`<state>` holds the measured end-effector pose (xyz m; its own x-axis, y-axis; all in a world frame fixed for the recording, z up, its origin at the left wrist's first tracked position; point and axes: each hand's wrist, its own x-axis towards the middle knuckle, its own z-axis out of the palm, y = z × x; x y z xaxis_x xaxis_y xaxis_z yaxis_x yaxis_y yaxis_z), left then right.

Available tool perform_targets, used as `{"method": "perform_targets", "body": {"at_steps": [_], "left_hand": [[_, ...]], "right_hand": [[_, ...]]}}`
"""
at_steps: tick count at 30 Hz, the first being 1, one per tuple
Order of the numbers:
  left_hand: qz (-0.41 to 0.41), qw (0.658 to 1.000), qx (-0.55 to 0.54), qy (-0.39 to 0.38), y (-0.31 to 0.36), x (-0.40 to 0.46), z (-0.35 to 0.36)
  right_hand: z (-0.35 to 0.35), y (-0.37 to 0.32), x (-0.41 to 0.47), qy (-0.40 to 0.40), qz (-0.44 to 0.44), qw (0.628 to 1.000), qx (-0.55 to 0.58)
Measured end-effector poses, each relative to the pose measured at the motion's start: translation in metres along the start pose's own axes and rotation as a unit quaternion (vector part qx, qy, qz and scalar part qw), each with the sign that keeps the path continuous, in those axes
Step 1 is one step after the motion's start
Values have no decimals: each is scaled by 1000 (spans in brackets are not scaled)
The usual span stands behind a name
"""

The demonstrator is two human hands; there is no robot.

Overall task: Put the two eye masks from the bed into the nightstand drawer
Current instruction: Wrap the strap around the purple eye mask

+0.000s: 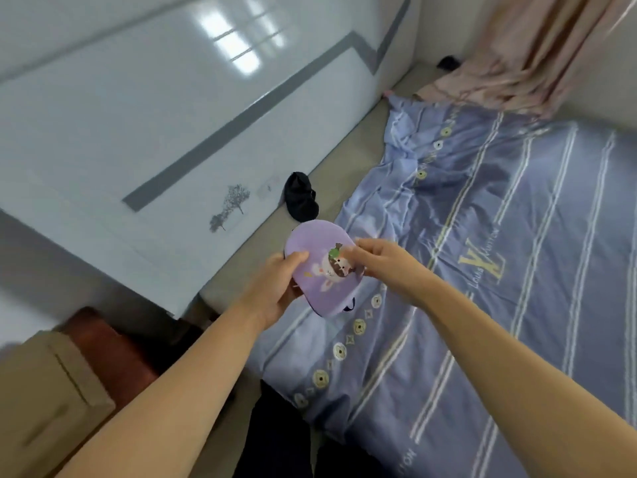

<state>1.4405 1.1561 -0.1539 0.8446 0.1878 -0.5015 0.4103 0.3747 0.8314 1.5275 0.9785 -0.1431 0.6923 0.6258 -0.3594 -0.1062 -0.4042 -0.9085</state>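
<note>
A purple eye mask with a cartoon rabbit print is held above the edge of the bed. My left hand grips its left side and my right hand pinches its right side. A black eye mask lies on the beige mattress strip beside the white headboard, just beyond the purple one. The tan nightstand sits at the lower left with its drawer closed.
A blue striped quilt covers the bed on the right. A pink curtain hangs at the top right. A reddish-brown object stands between the nightstand and the headboard. My dark trousers show at the bottom.
</note>
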Motion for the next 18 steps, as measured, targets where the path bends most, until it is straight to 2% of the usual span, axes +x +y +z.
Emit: {"method": "perform_targets", "body": {"at_steps": [2,5,7,8,10,11,12,13,16,18], "left_hand": [[37,998,-4,52,-3,-28,4],[87,987,-5,136,-3,-63,4],[142,976,86,144,-2,-85,3],[176,956,188,141,-3,-93,3],[234,873,412,120,-8,-107,4],[253,834,481,99,-9,-114,6],[264,813,514,77,-10,-122,10],[276,812,509,66,-11,-130,12],[321,839,430,87,-10,-162,11],[315,838,432,112,-12,-186,4]], "right_hand": [[9,-11,-22,-9,-20,999,-39],[24,-27,-44,31,-45,998,-38],[34,-35,-58,60,-61,996,-22],[38,-38,-64,66,-67,995,-17],[46,-42,-76,67,-74,995,-7],[49,-44,-82,65,-80,995,-6],[53,-47,-89,66,-89,994,-7],[56,-49,-96,67,-100,993,-8],[68,-53,-116,68,-128,989,-2],[83,-55,-131,61,-145,988,-9]]}}
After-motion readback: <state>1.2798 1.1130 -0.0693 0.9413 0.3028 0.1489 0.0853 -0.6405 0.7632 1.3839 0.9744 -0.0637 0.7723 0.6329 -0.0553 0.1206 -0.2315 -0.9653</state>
